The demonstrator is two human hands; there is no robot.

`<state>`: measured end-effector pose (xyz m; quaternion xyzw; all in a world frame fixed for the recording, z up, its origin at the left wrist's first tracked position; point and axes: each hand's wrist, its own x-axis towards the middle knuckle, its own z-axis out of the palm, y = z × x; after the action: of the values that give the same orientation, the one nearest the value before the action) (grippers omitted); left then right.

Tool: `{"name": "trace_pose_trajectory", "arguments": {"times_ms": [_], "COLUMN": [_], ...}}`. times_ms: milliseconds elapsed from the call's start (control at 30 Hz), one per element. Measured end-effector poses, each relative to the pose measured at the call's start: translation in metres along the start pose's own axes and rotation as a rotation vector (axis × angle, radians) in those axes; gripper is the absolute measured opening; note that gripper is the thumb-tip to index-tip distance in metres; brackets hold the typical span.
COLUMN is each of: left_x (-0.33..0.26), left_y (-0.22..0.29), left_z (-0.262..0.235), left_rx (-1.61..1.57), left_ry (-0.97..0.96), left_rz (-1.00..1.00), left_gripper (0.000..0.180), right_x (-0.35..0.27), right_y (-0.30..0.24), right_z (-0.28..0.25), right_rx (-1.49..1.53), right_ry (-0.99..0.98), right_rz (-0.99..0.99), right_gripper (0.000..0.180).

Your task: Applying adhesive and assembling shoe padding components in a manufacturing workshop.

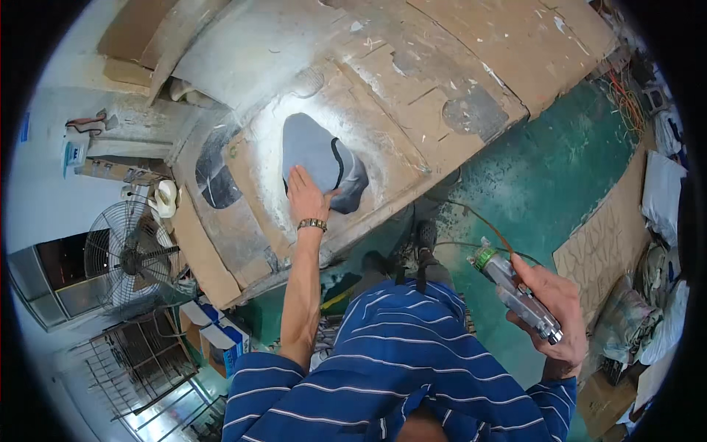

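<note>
A smooth, rounded grey piece (305, 140) with a dark wavy line and a darker bulge at one side lies on the cardboard-covered bench. What it is made of I cannot tell. My left hand (303, 197) rests flat on its near side, fingers stretched out and thumb apart. Off to the right, away from the bench, my right hand (556, 306) is wrapped round a handheld air tool (508, 287). That tool is a grey, partly see-through cylinder with a green collar and a metal end. A thin brown hose (482, 221) runs close by it.
White dust (261, 158) rings the grey piece on the worn cardboard (412, 103). A large fan (129, 254) stands left of the bench. Wrapped bundles (663, 199) and a patterned board (604, 236) line the right side above the green floor (545, 169).
</note>
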<state>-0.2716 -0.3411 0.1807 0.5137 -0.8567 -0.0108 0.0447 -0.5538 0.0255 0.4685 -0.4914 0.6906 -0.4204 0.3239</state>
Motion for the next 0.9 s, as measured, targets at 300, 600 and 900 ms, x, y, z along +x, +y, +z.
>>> {"name": "trace_pose_trajectory", "arguments": {"times_ms": [300,600,900], "left_x": [-0.009,-0.141,-0.344], "left_y": [-0.012,-0.075,-0.222], "left_z": [-0.024,-0.013,0.133], "left_rx": [-0.155,-0.54,-0.568], "left_ry": [-0.06,0.073,-0.764], "left_rz": [0.058,-0.066,-0.533], "left_gripper": [0.132,0.086,0.07], "right_x": [0.016,0.052,0.082], "right_y": [-0.033,-0.087,-0.152], "right_z": [0.016,0.071,0.148], "right_rx": [-0.112,-0.204,-0.409], "right_ry": [-0.146,-0.079,-0.166], "right_rz": [0.013,-0.092,-0.15], "right_gripper": [0.08,0.07,0.08]}}
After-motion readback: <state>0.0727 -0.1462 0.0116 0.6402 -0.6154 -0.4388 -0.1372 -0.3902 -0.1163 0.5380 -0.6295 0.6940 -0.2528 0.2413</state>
